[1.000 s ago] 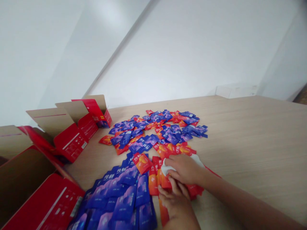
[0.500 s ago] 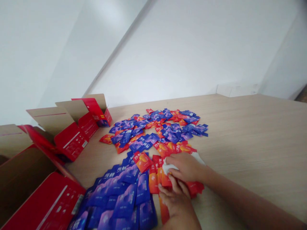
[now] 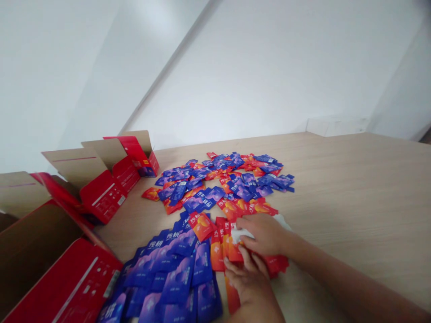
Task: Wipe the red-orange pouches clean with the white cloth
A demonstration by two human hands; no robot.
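From my position in the rm: R hand [image 3: 262, 233] is palm-down, fingers curled over white cloth [image 3: 240, 235], which shows at its fingertips and behind its wrist side. Red sachets [image 3: 217, 253] lie directly under R hand, extending to its L; visible long axes run approx. away from the person. R hand is nearest the cloth; L hand [image 3: 247, 278] sits just nearer the body, touching R hand's thumb side, fingers part-bent and slightly spread on the red sachets; whether it grips any, can't tell.

Ref. L hand: blue sachets [image 3: 171, 269] lie fanned to its L, w/ red boxes [image 3: 104, 197] farther L, open. Ref. R hand: mixed pile [image 3: 182, 193] lies beyond, on desk [image 3: 353, 193]; white box [image 3: 336, 126] well beyond, to R.

Qty: hands 2; cloth 1; white box 1; loose red sachet [image 3: 202, 225] atop the blue, 1; red boxes min. 3 (overlapped); other sachets too overlapped to count.
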